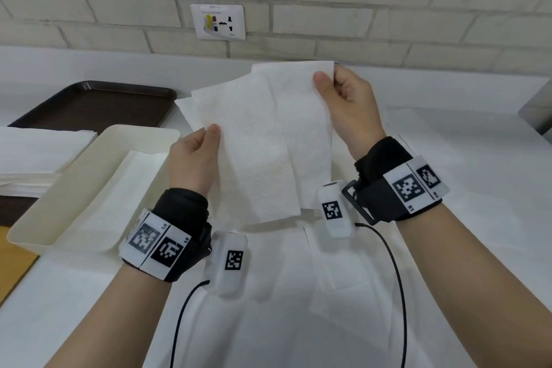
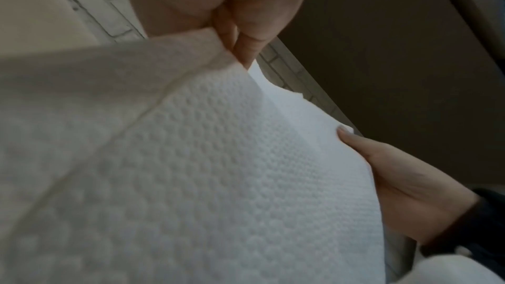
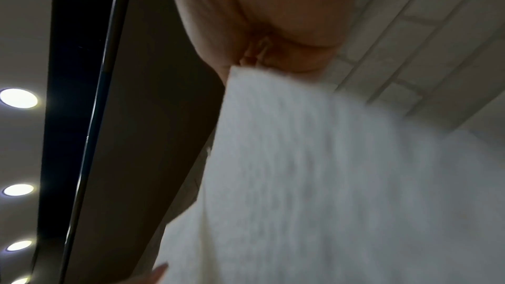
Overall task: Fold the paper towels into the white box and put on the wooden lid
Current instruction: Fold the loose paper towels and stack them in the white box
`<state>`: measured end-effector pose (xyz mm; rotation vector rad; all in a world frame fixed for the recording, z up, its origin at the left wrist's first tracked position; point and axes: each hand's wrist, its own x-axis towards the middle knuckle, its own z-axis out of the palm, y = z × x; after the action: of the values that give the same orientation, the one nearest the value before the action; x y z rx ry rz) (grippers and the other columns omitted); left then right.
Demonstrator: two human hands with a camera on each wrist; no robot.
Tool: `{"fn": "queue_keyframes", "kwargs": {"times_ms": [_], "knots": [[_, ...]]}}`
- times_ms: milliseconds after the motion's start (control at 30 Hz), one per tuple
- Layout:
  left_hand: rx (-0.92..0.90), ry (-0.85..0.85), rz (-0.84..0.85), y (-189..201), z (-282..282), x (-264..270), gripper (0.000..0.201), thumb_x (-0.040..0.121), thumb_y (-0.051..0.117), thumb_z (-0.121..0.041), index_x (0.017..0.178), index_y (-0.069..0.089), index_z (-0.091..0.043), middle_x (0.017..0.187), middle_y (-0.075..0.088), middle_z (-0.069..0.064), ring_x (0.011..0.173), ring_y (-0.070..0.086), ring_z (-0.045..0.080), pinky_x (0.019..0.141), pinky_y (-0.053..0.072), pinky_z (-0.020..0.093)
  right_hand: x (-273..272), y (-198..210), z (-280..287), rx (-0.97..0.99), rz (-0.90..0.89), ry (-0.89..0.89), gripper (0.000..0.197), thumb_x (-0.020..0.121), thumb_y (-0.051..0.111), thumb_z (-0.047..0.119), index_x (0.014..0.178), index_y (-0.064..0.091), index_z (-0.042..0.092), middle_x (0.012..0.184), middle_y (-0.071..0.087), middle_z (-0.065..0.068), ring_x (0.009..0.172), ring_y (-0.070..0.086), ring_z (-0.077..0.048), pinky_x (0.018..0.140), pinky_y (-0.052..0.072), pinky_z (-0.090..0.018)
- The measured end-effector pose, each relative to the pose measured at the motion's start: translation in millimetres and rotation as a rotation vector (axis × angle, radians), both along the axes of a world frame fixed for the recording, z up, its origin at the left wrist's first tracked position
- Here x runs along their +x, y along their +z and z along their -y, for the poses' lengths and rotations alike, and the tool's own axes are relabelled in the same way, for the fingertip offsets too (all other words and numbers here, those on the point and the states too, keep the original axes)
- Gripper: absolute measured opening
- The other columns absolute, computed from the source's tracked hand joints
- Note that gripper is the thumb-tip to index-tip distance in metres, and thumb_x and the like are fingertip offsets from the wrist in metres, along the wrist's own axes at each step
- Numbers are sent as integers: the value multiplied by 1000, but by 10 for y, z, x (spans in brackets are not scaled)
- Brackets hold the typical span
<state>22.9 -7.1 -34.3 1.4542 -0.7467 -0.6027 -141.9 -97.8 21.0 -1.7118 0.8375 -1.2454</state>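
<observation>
I hold embossed white paper towels (image 1: 268,140) up over the table; two overlapping sheets show. My left hand (image 1: 209,133) pinches the left edge between thumb and fingers. My right hand (image 1: 327,78) pinches the top right corner. In the left wrist view the left hand (image 2: 237,36) grips the towel (image 2: 218,159), and the right hand (image 2: 396,176) holds its far edge. In the right wrist view the right hand (image 3: 273,46) grips the blurred towel (image 3: 327,159). The white box (image 1: 35,227) lies at the left with a towel flat inside. A wooden surface (image 1: 15,260) shows under its near corner.
A stack of paper towels (image 1: 35,155) lies at the far left, with a dark brown tray (image 1: 95,104) behind the box. More white sheets (image 1: 298,293) cover the table below my wrists. A wall socket (image 1: 219,22) sits on the brick wall; a metal object (image 1: 537,110) is at the right edge.
</observation>
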Motion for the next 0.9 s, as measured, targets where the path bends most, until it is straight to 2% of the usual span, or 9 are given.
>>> {"fn": "queue_keyframes", "kwargs": {"times_ms": [67, 133, 233, 400, 533, 633, 733, 800, 900], "knots": [[13, 44, -5, -21, 19, 58, 38, 92, 52, -30, 63, 57, -6, 68, 52, 8, 68, 47, 19, 71, 39, 31, -60, 29, -6, -13, 32, -17, 40, 91, 45, 26, 99, 53, -13, 100, 57, -36, 83, 57, -35, 76, 43, -36], [38, 76, -9, -23, 26, 81, 44, 94, 50, -24, 50, 50, -18, 52, 47, -7, 54, 43, 10, 60, 37, 25, -138, 64, 7, -23, 64, -49, 39, 94, 42, 25, 101, 53, -11, 103, 54, -37, 95, 55, -43, 79, 42, -30], [49, 98, 7, -21, 27, 97, 49, 92, 53, -24, 47, 34, -17, 38, 29, -14, 42, 26, 6, 49, 23, 24, -260, 156, 12, -37, 169, -100, 18, 100, 38, 15, 98, 56, 16, 91, 64, 2, 85, 63, 2, 79, 45, -13], [5, 80, -12, -20, 18, 83, 32, 88, 60, -27, 61, 56, -10, 58, 45, 1, 54, 40, 12, 59, 37, 26, -302, 288, -18, -26, 237, -78, 18, 100, 39, 16, 98, 56, 22, 83, 64, 17, 75, 60, 8, 70, 47, -13], [-38, 49, -71, 69, -5, -50, 11, 83, 68, -24, 85, 72, -14, 76, 69, -9, 72, 64, 3, 75, 52, 16, -162, 203, -8, 22, 161, -37, 18, 99, 41, 18, 93, 57, 22, 82, 65, 13, 75, 60, 2, 68, 47, -15], [-62, 9, -87, 111, -13, -143, 3, 78, 73, -23, 79, 72, -20, 84, 73, -8, 89, 68, 9, 90, 50, 25, 11, 27, 10, 83, -1, -87, 22, 99, 40, 22, 86, 52, 10, 86, 53, 2, 78, 50, -7, 75, 41, -21], [-105, -17, -103, 151, -42, -231, 2, 78, 73, -20, 76, 72, -21, 80, 73, -10, 90, 68, 9, 90, 51, 24, 133, -145, 6, 154, -115, -120, 27, 101, 34, 23, 74, 38, 18, 78, 40, 6, 72, 40, -5, 76, 33, -21], [-128, -33, -107, 161, -52, -280, 4, 82, 68, -20, 78, 70, -21, 81, 72, -11, 88, 67, 4, 86, 50, 19, 194, -233, -7, 225, -126, -111, 24, 102, 29, 25, 99, 48, 10, 103, 50, -1, 98, 49, -12, 88, 34, -22], [-143, -33, -77, 148, -43, -337, 13, 90, 58, -17, 81, 67, -20, 78, 66, -13, 72, 62, -11, 72, 46, 5, 269, -266, -73, 313, -148, -85, 47, 102, 25, 27, 143, 23, 6, 142, 39, -6, 129, 38, -16, 102, 29, -19]]}}
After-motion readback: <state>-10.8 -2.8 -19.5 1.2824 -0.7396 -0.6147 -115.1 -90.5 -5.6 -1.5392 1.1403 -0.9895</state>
